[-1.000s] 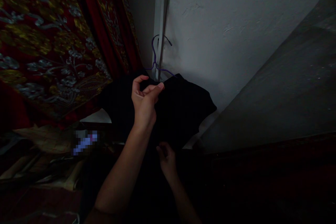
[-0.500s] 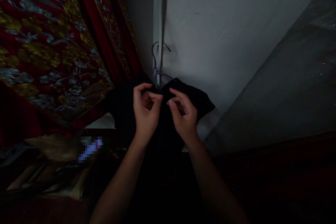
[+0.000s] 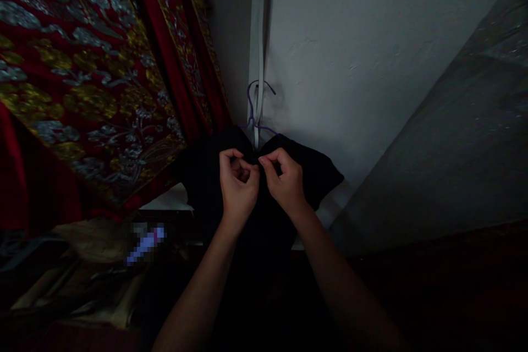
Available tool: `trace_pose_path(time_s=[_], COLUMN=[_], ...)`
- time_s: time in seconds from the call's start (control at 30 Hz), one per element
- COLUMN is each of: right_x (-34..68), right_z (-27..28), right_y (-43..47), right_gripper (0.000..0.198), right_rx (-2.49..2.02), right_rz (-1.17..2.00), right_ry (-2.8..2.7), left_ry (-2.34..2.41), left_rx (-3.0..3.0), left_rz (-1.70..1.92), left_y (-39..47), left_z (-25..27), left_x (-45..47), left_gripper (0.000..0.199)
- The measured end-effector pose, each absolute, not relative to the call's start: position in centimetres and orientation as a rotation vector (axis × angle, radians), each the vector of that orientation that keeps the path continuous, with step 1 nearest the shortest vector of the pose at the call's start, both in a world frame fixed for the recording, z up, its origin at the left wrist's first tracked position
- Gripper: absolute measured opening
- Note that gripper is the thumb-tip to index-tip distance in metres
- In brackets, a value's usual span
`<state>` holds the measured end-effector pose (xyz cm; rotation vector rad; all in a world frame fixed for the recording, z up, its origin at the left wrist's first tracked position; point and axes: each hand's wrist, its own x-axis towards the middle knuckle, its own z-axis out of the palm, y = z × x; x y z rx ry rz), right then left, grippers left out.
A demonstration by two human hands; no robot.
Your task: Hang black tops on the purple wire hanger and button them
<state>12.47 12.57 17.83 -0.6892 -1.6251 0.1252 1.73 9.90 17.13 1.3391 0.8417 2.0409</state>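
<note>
A black garment (image 3: 305,168), short-sleeved in outline, hangs from a thin purple hanger (image 3: 251,113) against the wall. My left hand (image 3: 240,182) is at the left of its neckline, thumb and fingertips pinched together on the dark cloth. Close beside it, my right hand (image 3: 284,179) pinches the neckline's edge between thumb and index finger. The fingertips of both hands nearly touch at the middle of the collar. Whether a button or other small part lies between them is too dark to tell.
Red cloth with gold and silver embroidery (image 3: 94,93) hangs at the left. A white pipe or cable strip (image 3: 256,22) runs up the pale wall (image 3: 350,38) behind the hanger. Clear plastic sheeting (image 3: 462,121) covers the right side. Tan items (image 3: 91,239) lie low at left.
My right hand has moved in toward the left one, and its fingers have closed into a pinch at the neckline. The view has shifted slightly.
</note>
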Motion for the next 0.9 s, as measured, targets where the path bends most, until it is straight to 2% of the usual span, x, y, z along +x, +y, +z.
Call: trace_pose_path(time_s=[0.17, 0.4, 0.5, 0.67, 0.9], right_x=[12.9, 16.5, 18.5, 21.8, 27.2], right_z=[18.8, 21.0, 20.7, 20.6, 20.2], right_y=[13.3, 12.3, 11.1, 10.2, 10.3], right_gripper=[0.018, 0.02, 0.023, 0.024, 0.02], right_rx=[-0.678, -0.722, -0.795, -0.75, -0.511], right_rz=[0.092, 0.116, 0.136, 0.281, 1.079], right_ry=[-1.545, -1.307, -1.232, -0.973, -0.55], left_ry=[0.957, 1.166, 1.197, 1.16, 1.164], left_rx=[1.342, 1.287, 1.314, 1.372, 1.459], left_rz=[1.968, 1.695, 1.592, 1.551, 2.104], left_y=[10.5, 7.6, 6.2, 6.4, 11.9], left_z=[14.7, 5.9, 4.2, 6.9, 16.1], left_x=[2.0, 1.9, 1.8, 1.7, 1.2], left_gripper=[0.034, 0.034, 0.033, 0.046, 0.07])
